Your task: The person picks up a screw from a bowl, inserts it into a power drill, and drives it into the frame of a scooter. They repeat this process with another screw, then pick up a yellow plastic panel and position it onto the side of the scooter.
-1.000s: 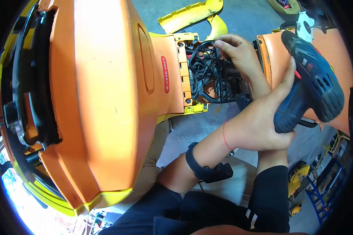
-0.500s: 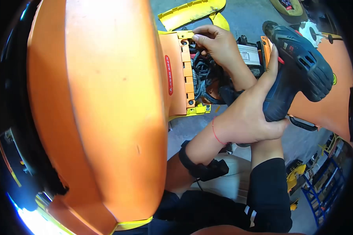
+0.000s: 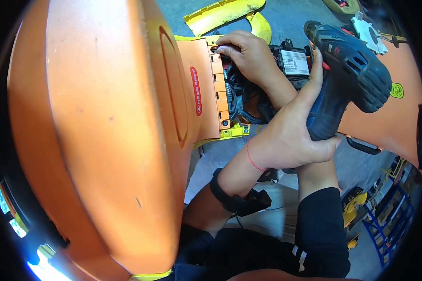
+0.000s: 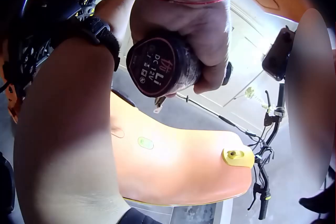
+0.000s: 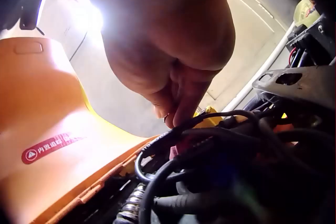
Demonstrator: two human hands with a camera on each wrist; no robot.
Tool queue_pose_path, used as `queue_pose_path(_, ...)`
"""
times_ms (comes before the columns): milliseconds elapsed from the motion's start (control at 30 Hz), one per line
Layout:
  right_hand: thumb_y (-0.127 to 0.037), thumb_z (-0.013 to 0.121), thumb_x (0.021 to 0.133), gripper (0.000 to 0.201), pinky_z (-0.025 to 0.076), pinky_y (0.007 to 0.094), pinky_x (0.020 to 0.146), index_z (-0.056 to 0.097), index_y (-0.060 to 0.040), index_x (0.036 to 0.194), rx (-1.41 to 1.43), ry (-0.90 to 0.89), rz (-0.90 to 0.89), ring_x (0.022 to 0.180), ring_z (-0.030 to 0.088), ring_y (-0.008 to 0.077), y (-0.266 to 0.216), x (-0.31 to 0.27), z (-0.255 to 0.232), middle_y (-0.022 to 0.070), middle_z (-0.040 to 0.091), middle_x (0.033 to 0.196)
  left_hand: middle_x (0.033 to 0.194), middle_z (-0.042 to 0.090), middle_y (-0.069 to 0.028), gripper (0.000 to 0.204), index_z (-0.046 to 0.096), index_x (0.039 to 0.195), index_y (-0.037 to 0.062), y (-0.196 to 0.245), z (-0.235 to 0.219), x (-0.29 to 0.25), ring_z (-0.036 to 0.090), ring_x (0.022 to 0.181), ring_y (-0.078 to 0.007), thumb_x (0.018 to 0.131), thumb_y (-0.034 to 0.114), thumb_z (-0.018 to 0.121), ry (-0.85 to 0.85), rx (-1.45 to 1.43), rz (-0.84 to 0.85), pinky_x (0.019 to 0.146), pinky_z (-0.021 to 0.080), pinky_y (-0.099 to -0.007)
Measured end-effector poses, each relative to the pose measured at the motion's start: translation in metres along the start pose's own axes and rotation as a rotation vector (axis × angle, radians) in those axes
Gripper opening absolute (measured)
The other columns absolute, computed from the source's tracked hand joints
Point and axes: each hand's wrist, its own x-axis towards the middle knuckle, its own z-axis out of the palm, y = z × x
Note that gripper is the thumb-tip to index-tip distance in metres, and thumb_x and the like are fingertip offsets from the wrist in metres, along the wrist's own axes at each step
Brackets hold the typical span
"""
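My left hand (image 3: 288,133) grips a dark cordless drill (image 3: 354,61) by its handle, with the drill body raised to the right. In the left wrist view the battery base (image 4: 153,69) reads DC 12V. Under the left forearm, my right arm reaches forward. My right hand (image 3: 252,58) is at the upper corner of an orange scooter panel (image 3: 204,56), thumb and index fingertip together right at the corner hole. A small dark piece (image 5: 167,119) shows at these fingertips; I cannot tell what it is. The lower corner hole holds a dark screw (image 3: 225,123).
Black cables (image 3: 237,103) fill the open bay behind the panel. Beyond them sits a silver finned box (image 3: 294,62). A large orange body part (image 3: 108,117) blocks the left. Yellow trim pieces (image 3: 225,18) lie on the floor, and a second orange body (image 3: 380,126) stands at right.
My right hand has moved left from above the cables to the panel's upper corner. My left hand has shifted left and slightly up with the drill. The head view has shifted too.
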Motion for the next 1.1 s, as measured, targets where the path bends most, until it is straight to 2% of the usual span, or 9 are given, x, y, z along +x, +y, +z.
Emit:
queue_pose_path(67, -0.01, 0.071, 0.085, 0.013, 0.053, 0.0351, 0.073, 0.071, -0.0049, 0.098, -0.002, -0.009, -0.051, 0.083, 0.067, 0.0276, 0.001, 0.002, 0.003, 0.0115, 0.068, 0.089, 0.151, 0.037, -0.0238, 0.12, -0.016, 0.154, -0.0008, -0.001, -0.001, 0.0, 0.041, 0.137, -0.0273, 0.073, 0.008, 0.072, -0.009, -0.053, -0.03, 0.112, 0.033, -0.0315)
queue_pose_path(200, -0.009, 0.07, 0.085, 0.011, 0.053, 0.0352, 0.073, 0.071, -0.0048, 0.095, -0.027, -0.027, -0.095, 0.084, 0.066, 0.028, 0.005, 0.007, 0.009, 0.0105, 0.068, 0.089, 0.149, 0.04, -0.0223, 0.12, -0.017, 0.154, -0.0003, -0.002, -0.003, -0.001, 0.043, 0.135, -0.0269, 0.073, 0.008, 0.072, -0.013, -0.151, -0.088, 0.111, 0.034, -0.0312)
queue_pose_path(333, -0.009, 0.07, 0.084, 0.011, 0.053, 0.0368, 0.072, 0.072, -0.004, 0.093, -0.069, -0.071, -0.213, 0.082, 0.065, 0.0293, 0.007, 0.012, 0.006, 0.01, 0.067, 0.087, 0.145, 0.045, -0.0195, 0.12, -0.017, 0.154, 0.0, -0.003, -0.006, -0.002, 0.047, 0.13, -0.0253, 0.073, 0.007, 0.071, 0.031, -0.055, -0.042, 0.108, 0.036, -0.03)
queue_pose_path(467, -0.009, 0.07, 0.083, 0.011, 0.052, 0.0389, 0.071, 0.07, -0.002, 0.091, -0.109, -0.086, -0.323, 0.082, 0.063, 0.0307, 0.007, 0.015, 0.003, 0.0111, 0.065, 0.085, 0.138, 0.05, -0.0156, 0.119, -0.017, 0.155, 0.0014, -0.003, -0.009, -0.002, 0.052, 0.121, -0.0214, 0.074, 0.006, 0.071, 0.025, -0.163, -0.111, 0.105, 0.039, -0.0288)
queue_pose_path(667, -0.009, 0.068, 0.084, 0.011, 0.05, 0.0404, 0.072, 0.065, -0.0007, 0.091, -0.17, -0.084, -0.369, 0.081, 0.061, 0.0335, 0.008, 0.015, 0.003, 0.0133, 0.062, 0.083, 0.134, 0.051, -0.0149, 0.119, -0.019, 0.155, 0.0034, -0.004, -0.011, -0.002, 0.053, 0.117, -0.0202, 0.075, 0.006, 0.07, 0.071, -0.127, -0.088, 0.102, 0.041, -0.0292)
queue_pose_path(800, -0.009, 0.067, 0.086, 0.011, 0.05, 0.0397, 0.072, 0.065, -0.0015, 0.094, -0.107, -0.108, -0.29, 0.083, 0.061, 0.0338, 0.008, 0.009, 0.006, 0.0133, 0.063, 0.084, 0.132, 0.052, -0.0158, 0.119, -0.02, 0.154, 0.0042, -0.003, -0.013, -0.001, 0.053, 0.117, -0.0215, 0.076, 0.005, 0.07, 0.05, -0.16, -0.141, 0.102, 0.042, -0.0301)
queue_pose_path(867, -0.009, 0.067, 0.087, 0.012, 0.051, 0.0384, 0.072, 0.067, -0.0024, 0.097, -0.02, -0.048, -0.228, 0.083, 0.063, 0.0326, 0.008, 0.003, 0.01, 0.0133, 0.064, 0.086, 0.132, 0.052, -0.016, 0.119, -0.02, 0.154, 0.0043, -0.004, -0.013, -0.001, 0.053, 0.117, -0.0218, 0.076, 0.005, 0.07, 0.059, -0.139, -0.124, 0.102, 0.042, -0.0302)
queue_pose_path(1000, -0.009, 0.067, 0.088, 0.012, 0.052, 0.0372, 0.072, 0.069, -0.0032, 0.098, 0.001, -0.057, -0.12, 0.082, 0.065, 0.0305, 0.002, 0.003, 0.009, 0.0125, 0.066, 0.088, 0.131, 0.052, -0.0159, 0.12, -0.02, 0.154, 0.0047, -0.007, -0.012, -0.001, 0.054, 0.115, -0.0222, 0.076, 0.005, 0.07, 0.082, -0.067, -0.073, 0.102, 0.042, -0.0304)
queue_pose_path(1100, -0.011, 0.068, 0.087, 0.013, 0.053, 0.0373, 0.073, 0.07, -0.0026, 0.097, 0.001, -0.137, -0.024, 0.081, 0.066, 0.0293, -0.001, 0.01, 0.004, 0.0122, 0.067, 0.088, 0.129, 0.053, -0.0154, 0.119, -0.02, 0.154, 0.0047, -0.007, -0.011, -0.001, 0.054, 0.115, -0.0218, 0.075, 0.005, 0.07, 0.073, -0.095, -0.085, 0.101, 0.043, -0.03)
